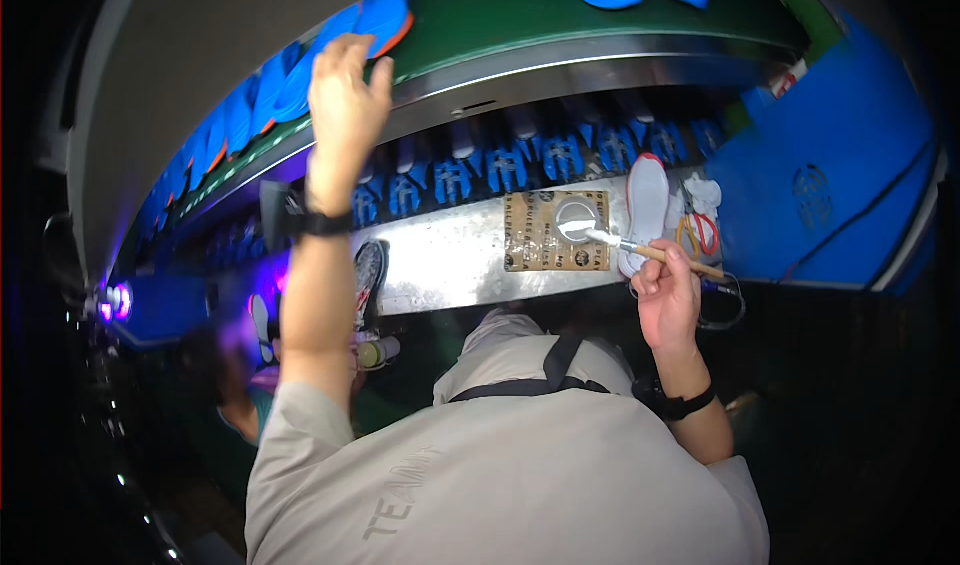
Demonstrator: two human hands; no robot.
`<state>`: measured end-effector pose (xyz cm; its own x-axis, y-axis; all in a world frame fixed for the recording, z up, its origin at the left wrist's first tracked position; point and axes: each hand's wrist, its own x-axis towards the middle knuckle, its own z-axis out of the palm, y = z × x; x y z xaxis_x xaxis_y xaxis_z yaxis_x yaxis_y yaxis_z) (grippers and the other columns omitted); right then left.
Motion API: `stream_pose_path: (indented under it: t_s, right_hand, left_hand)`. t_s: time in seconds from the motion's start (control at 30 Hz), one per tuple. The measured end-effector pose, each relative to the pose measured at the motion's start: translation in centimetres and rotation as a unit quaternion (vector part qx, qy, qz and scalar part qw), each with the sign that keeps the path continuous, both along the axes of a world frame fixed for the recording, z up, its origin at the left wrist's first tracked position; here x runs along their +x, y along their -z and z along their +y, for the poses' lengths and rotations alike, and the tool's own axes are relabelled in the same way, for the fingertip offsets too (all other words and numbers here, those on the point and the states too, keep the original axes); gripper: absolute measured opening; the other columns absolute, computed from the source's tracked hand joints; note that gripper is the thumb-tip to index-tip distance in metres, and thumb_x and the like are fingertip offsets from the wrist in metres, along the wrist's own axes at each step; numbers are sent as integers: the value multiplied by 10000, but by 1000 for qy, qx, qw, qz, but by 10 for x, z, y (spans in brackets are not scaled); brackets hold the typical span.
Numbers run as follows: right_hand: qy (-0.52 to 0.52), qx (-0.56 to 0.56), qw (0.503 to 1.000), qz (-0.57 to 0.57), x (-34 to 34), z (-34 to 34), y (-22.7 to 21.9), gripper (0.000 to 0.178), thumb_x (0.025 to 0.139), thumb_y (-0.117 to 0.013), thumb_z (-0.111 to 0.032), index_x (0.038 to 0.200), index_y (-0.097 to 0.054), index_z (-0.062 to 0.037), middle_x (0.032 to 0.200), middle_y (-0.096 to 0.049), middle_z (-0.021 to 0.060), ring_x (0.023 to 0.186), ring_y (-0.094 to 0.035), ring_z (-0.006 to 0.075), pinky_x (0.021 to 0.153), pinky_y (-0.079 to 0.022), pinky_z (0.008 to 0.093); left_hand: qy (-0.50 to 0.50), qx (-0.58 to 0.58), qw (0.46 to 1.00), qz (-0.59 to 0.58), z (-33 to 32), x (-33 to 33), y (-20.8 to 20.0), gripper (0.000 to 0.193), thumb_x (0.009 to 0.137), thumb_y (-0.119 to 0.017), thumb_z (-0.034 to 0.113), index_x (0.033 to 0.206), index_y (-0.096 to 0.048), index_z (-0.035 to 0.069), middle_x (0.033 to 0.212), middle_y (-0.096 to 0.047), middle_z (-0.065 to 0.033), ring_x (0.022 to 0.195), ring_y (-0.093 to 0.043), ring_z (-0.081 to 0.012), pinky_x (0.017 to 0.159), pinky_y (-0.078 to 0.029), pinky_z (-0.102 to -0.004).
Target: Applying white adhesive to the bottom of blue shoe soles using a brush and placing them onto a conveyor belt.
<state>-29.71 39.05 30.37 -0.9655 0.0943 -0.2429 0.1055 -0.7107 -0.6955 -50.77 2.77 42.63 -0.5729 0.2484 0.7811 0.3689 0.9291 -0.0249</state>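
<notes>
My left hand [350, 100] reaches over the edge of a green conveyor belt [480, 25], fingers stretched out and thumb apart, with nothing seen in it. Its fingertips are beside or on a blue shoe sole [388, 13] with an orange edge; whether they touch is unclear. In my right hand [668, 290] is a brush [650, 252] with a wooden handle, held between thumb and fingers. The white-coated bristles are at the edge of a small round container [577, 210] with white matter in it. Brown printed cardboard [530, 250] lies under the container. A white sole with a red rim [648, 193] lies beside the brush.
Several blue soles [240, 115] line the belt's left part. Below the belt runs a row of blue fittings [508, 165]. Red-handled scissors [707, 233] and a crumpled white cloth [704, 193] lie by a blue panel [830, 165]. A dark shoe [370, 275] and another person [240, 410] are at left.
</notes>
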Motion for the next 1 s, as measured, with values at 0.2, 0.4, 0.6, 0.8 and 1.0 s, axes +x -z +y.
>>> stream_pose_path:
  t_s: [0.2,0.4,0.6,0.8,1.0]
  right_hand:
    - [78,22,997,-11,-13,-2,12,299,1032,-486,-197,1145,-603,54,764,-549,31,697,-456,110,662,-395,273]
    - [91,107,990,-15,-11,-6,28,312,1056,-476,-207,1170,-624,43,902,-652,77,752,-520,81,703,-441,234]
    - [74,161,984,-25,-8,-25,35,288,1055,-486,-194,1175,-638,19,920,-678,82,725,-530,69,678,-437,219]
    - [5,296,955,-11,-21,-12,48,237,1021,-569,-168,1151,-656,10,883,-707,64,700,-531,54,639,-427,202]
    - [-65,512,856,37,-43,14,83,184,986,-609,-138,1070,-680,10,866,-717,57,796,-625,91,713,-488,236]
  left_hand:
    - [42,-120,985,-120,-33,-58,19,256,787,-671,17,1041,-697,-1,909,-640,-196,905,-634,-392,800,-522,-464]
    - [10,110,980,-165,-38,-24,-2,270,980,-614,214,954,-732,-27,852,-707,-195,717,-662,-338,647,-506,-404]
    - [-139,-11,988,-61,-11,-16,58,665,937,-671,258,1407,-420,-140,1016,-688,-276,945,-671,-419,866,-517,-468]
    - [26,522,829,-201,-28,3,49,587,907,-652,72,1392,-425,-172,1042,-704,-170,895,-683,-191,794,-542,-303]
    - [205,871,348,-278,-37,66,67,638,913,-557,233,1424,-403,-116,1338,-554,-306,1202,-585,-417,962,-476,-591]
